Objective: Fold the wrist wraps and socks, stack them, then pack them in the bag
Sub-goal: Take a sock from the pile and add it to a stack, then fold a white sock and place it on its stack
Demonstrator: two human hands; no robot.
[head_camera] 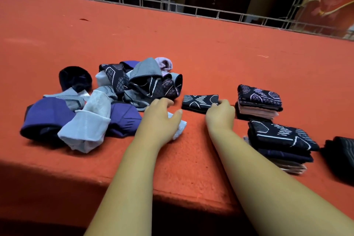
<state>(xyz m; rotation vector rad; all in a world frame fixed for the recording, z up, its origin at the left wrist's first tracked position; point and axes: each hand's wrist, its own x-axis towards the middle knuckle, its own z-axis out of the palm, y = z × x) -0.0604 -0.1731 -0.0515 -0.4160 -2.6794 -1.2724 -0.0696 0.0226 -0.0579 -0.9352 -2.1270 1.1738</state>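
A folded sock (200, 101) (dark, with white lines) is shown flat on the red felt surface (191, 53), its long axis running left to right. It is set between the unfolded pile (99, 101) and the far stack (258, 101), with the near stack (281, 143) just beside. Its right end is pinched by the right hand (220, 115), whose fingertips are hidden. The left hand (161, 119) is laid loosely spread over a pale blue piece (180, 128), which is mostly covered. A dark item (341, 157) is cut off at the right edge.

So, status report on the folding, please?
Left hand rests on pale blue piece. Right hand pinches folded black patterned piece. Far stack, near stack beside it; unfolded pile to go.
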